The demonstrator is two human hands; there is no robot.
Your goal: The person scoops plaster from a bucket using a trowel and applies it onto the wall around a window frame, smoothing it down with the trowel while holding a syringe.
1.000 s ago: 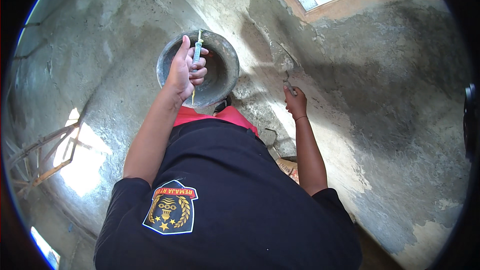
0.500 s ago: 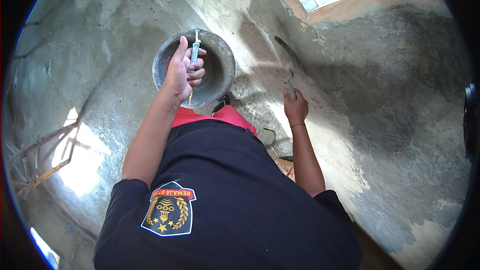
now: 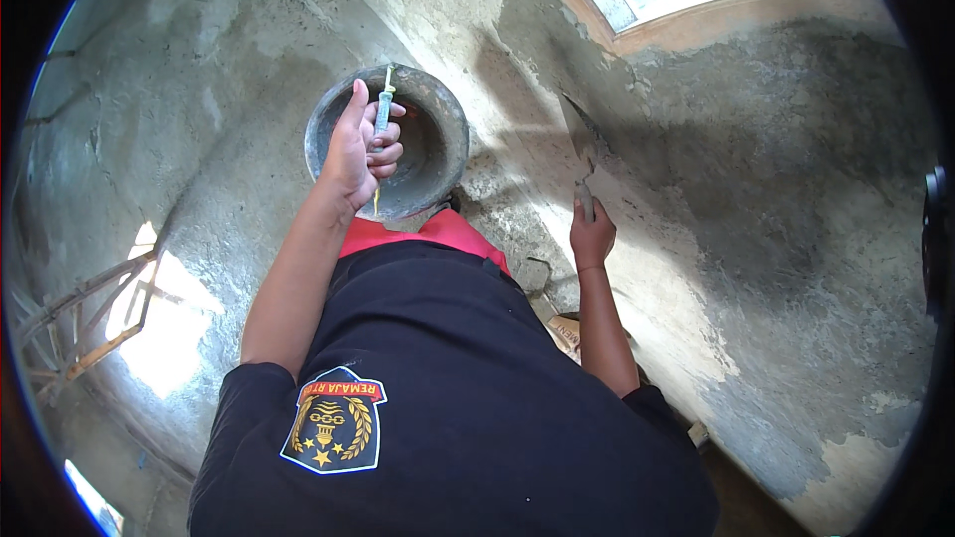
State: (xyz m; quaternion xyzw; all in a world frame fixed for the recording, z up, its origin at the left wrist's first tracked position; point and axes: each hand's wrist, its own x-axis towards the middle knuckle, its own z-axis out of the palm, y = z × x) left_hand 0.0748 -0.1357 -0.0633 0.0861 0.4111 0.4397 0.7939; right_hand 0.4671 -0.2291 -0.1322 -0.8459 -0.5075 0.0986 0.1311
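Observation:
My left hand is closed around a tool with a teal handle. A thin yellowish part sticks out above and below the fingers; its full shape is hidden. Beneath this hand stands a round dark bucket with a thick, dirty rim, its inside in shadow. Off to the right, my right hand grips a trowel by its handle. The grey blade points away from me, in front of the partly plastered wall; I cannot tell whether it touches.
A wood-framed window opening is at the top right. At the left, a rough wooden frame stands in a patch of sunlight. A printed brown paper bag lies low beside my right forearm, by the wall's foot.
The trowel has turned, so more of its flat blade shows. My right hand has shifted slightly down in the picture. The left hand and its tool have barely moved.

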